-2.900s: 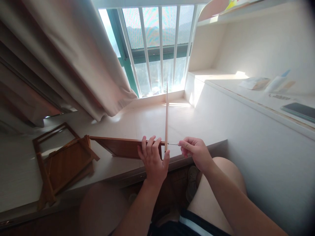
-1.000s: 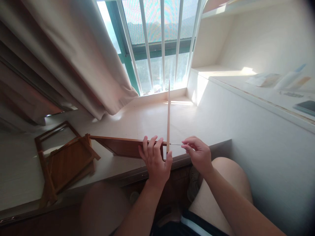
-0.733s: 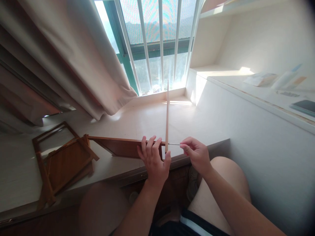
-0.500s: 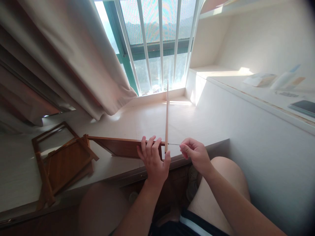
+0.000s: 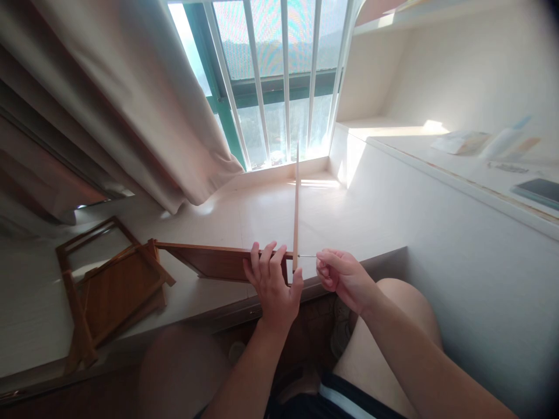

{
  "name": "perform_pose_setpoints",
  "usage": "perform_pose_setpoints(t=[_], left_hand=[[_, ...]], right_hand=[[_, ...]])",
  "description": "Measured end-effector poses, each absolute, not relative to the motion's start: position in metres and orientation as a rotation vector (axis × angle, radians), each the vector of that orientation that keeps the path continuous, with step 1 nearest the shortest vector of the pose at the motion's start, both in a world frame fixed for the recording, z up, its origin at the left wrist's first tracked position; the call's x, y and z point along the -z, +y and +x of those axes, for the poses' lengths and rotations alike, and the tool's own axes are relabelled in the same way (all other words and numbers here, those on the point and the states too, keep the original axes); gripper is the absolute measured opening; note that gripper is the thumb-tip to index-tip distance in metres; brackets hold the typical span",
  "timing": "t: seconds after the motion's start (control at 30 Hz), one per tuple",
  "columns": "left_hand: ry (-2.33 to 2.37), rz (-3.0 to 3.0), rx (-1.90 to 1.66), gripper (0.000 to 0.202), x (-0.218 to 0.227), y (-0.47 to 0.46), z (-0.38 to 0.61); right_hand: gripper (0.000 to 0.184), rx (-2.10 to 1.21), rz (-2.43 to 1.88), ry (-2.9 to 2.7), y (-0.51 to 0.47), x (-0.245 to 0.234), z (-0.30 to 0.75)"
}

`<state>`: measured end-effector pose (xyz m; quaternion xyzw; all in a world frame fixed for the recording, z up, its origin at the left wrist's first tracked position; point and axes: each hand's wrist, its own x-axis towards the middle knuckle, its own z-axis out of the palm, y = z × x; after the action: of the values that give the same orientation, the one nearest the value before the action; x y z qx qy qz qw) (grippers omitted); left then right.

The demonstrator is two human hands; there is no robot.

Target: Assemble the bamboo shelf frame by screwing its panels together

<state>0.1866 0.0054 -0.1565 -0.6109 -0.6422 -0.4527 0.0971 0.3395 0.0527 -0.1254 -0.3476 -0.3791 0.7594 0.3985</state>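
Compared with half a second ago, my right hand has rolled over: the thumb now lies on top and the other fingers curl underneath, closed on a thin metal rod whose grip end they hide. The rod's tip meets the right side of a light wooden strip, seen edge-on and running from near to far. My left hand stays put, fingers spread over the top edge of a brown wooden panel, gripping its right end where it meets the strip, thumb by the strip's near end. Farther left on the pale, smooth ledge, a brown wooden frame with slanting bars stands just beside the panel's left end. Soft folds of curtain hang behind it; a flat dark slab lies on the right-hand shelf.
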Motion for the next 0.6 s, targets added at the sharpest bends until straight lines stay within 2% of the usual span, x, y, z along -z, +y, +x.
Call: perform_pose_setpoints(t=[0.13,0.27,0.33,0.5,0.6], left_hand=[[-1.901,-1.811,1.344,0.040,0.156,0.006,0.187],[-1.905,-1.814,1.346,0.039,0.156,0.006,0.187],[-1.902,-1.814,1.345,0.039,0.155,0.005,0.187],[-1.904,-1.815,1.334,0.039,0.155,0.005,0.187],[-1.912,-1.813,1.333,0.040,0.155,0.005,0.187]], right_hand=[[0.033,-1.857,-0.911,-1.025,0.054,0.129,0.340],[0.040,-1.643,-0.974,-1.158,0.056,0.139,0.343],[0.039,-1.482,-0.984,-1.259,0.057,0.144,0.345],[0.018,-0.879,-0.999,-1.622,0.058,0.150,0.355],[0.022,-0.579,-0.852,-1.858,0.060,0.153,0.363]])
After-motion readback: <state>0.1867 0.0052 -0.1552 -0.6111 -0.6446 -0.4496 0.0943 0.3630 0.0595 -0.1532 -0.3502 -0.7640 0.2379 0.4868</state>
